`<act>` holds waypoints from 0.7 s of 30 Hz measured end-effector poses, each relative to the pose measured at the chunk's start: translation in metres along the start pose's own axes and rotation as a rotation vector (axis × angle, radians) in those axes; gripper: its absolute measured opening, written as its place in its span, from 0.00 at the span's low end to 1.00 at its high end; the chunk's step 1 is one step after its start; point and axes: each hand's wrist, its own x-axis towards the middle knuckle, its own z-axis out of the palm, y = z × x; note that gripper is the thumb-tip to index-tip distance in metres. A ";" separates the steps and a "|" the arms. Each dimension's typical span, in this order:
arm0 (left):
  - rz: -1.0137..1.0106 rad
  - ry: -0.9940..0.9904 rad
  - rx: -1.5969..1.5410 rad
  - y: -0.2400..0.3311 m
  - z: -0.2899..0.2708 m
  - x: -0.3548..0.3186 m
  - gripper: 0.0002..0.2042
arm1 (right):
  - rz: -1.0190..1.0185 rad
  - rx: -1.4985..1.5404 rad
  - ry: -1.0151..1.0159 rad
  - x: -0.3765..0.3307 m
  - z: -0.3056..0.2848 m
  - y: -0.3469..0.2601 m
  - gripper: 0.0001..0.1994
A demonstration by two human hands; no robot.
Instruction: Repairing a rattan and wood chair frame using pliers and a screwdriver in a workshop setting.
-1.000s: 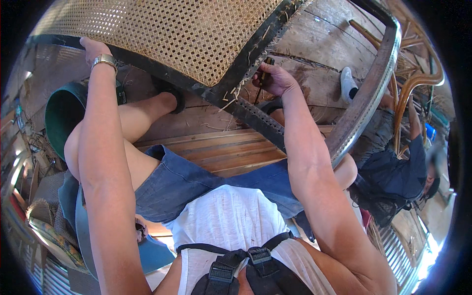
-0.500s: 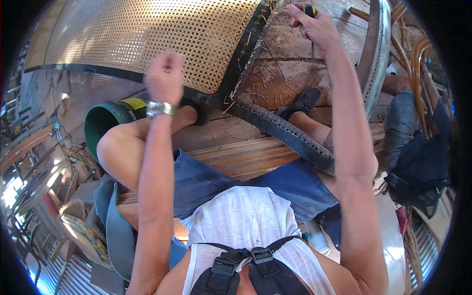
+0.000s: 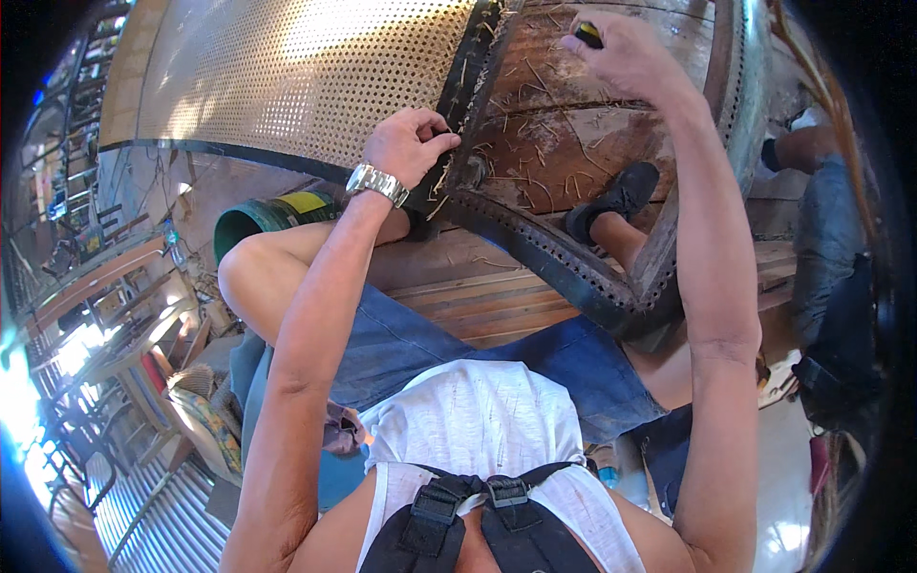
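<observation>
My left hand (image 3: 409,145), with a metal watch (image 3: 378,183) on its wrist, is at the dark wooden rail (image 3: 457,105) beside the cane webbing (image 3: 315,81). Its thumb and fingers are pinched close together at the rail; what they hold, if anything, is hidden. Further right, my right hand (image 3: 630,59) is closed round a black-and-yellow handled tool (image 3: 588,35), raised over the planks. The tool's working end does not show. Bits of cane (image 3: 482,57) lie along the rail, and a row of holes runs along the lower frame bar (image 3: 554,267).
A green bucket (image 3: 250,227) stands by my left knee. Cane scraps litter the wooden planks (image 3: 544,134). The curved frame side (image 3: 731,105) rises at right. Another person's leg (image 3: 823,220) is at the far right. Chair frames (image 3: 105,286) are piled at left.
My left hand has moved right, from over the cane webbing to the dark rail. My right hand still grips the tool and has turned slightly. The whole view has shifted a little.
</observation>
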 end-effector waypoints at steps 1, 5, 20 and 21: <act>-0.005 0.032 0.028 -0.007 -0.002 -0.005 0.15 | 0.221 0.276 -0.057 0.005 -0.025 -0.039 0.12; 0.018 0.050 -0.013 -0.012 0.003 -0.007 0.15 | 0.198 0.182 0.024 0.004 -0.052 -0.047 0.12; 0.868 -0.956 1.342 0.116 0.071 0.083 0.20 | 0.123 0.163 0.031 -0.005 -0.060 -0.037 0.15; 0.879 -0.978 1.344 0.117 0.077 0.085 0.20 | -0.042 0.033 0.173 -0.001 -0.046 -0.022 0.16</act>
